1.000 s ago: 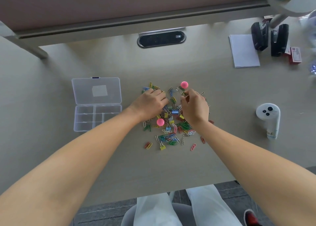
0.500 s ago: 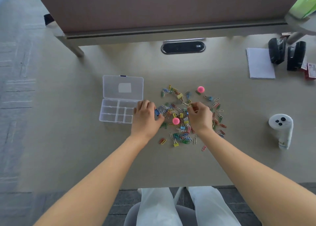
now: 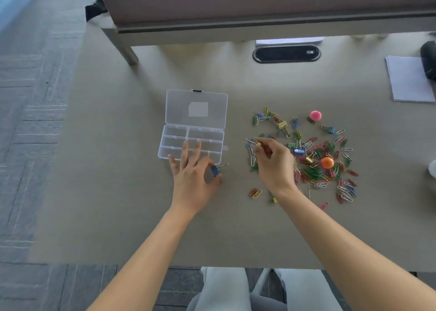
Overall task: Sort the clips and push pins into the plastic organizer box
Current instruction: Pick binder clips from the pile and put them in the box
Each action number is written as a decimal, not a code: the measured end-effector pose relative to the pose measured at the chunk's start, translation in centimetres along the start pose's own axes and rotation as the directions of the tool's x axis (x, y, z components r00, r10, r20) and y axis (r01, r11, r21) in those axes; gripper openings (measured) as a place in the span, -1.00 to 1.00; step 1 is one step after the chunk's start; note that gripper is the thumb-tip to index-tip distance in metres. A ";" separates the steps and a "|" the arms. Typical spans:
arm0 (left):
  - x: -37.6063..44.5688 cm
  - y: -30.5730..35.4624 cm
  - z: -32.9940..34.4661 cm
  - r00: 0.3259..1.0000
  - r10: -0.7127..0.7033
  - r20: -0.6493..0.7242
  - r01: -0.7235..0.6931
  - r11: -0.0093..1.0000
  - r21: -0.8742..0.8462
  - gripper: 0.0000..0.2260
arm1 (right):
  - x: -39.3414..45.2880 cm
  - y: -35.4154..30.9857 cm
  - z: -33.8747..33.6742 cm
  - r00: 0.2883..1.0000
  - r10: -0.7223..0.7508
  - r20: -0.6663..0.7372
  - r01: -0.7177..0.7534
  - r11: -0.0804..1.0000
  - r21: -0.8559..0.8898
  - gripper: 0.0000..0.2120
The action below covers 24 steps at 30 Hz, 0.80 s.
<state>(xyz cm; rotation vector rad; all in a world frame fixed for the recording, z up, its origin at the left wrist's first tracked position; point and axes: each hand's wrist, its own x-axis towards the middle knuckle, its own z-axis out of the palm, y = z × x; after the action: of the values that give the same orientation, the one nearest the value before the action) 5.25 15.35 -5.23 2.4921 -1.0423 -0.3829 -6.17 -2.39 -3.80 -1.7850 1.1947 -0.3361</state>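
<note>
A view from above of a beige desk [image 3: 236, 228], with a person's two bare forearms reaching up from the bottom of the frame. Left of centre sits a clear plastic organizer box [image 3: 191, 143], its lid [image 3: 196, 109] folded back flat toward the top of the frame and its divided compartments facing up; whether anything lies inside them cannot be told.

The left hand [image 3: 192, 180] is at the box's lower edge. Thumb and forefinger pinch a blue binder clip [image 3: 214, 170] just below the box's lower right corner, its wire handles pointing right; the other three fingers are spread straight, their tips lying over the nearest row of compartments.

The right hand [image 3: 274, 163] is at the left edge of a scattered pile of clips [image 3: 316, 164] in the centre right of the frame. Its fingers are curled and its fingertips pinch a small yellowish clip [image 3: 257, 143] — the exact kind is too small to tell.

The pile is a loose spread of coloured paper clips and a few binder clips in red, green, blue, yellow and white. A round pink push pin [image 3: 315, 115] sits at the pile's upper edge and an orange one [image 3: 327, 162] lies within it, toward the right.

In the upper right is a white notepad [image 3: 407, 79], with a dark object cut off by the frame edge beside it. A dark oval cable port [image 3: 286, 53] is set in the desk at upper centre, below a raised partition [image 3: 259, 2].
</note>
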 end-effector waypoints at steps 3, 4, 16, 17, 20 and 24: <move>-0.5 -0.9 1.5 0.996 0.048 -0.074 -0.051 0.998 -0.037 -0.84 | 0.0 0.5 1.7 0.996 -0.093 0.008 0.094 0.995 -0.042 -0.72; -0.7 -1.0 1.9 0.993 0.059 -0.102 -0.063 0.997 -0.037 -0.84 | 0.0 0.6 2.0 0.993 -0.120 0.005 0.120 0.992 -0.043 -0.71; -5.1 0.2 5.3 0.971 -0.019 -0.238 0.009 0.999 -0.040 -0.78 | 0.0 1.4 3.4 0.928 -0.358 0.101 0.354 0.933 0.057 -0.94; -5.6 0.4 5.4 0.973 -0.022 -0.231 0.018 1.000 -0.021 -0.80 | -0.3 1.6 3.5 0.919 -0.376 0.120 0.372 0.926 0.056 -0.95; -7.5 0.9 5.7 0.978 -0.047 -0.204 0.053 0.998 0.024 -0.82 | -1.4 2.2 3.9 0.904 -0.407 0.131 0.405 0.913 0.043 -0.96; -10.3 1.0 5.9 0.978 -0.033 -0.205 0.033 0.999 -0.007 -0.82 | -3.7 3.0 4.3 0.896 -0.442 0.047 0.442 0.897 0.009 -0.97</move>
<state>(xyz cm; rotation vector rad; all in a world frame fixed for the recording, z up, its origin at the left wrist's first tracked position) -4.79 20.64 -9.03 2.4859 -0.9178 -0.1330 -6.94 2.76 -7.53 -2.0480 0.7423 -0.5506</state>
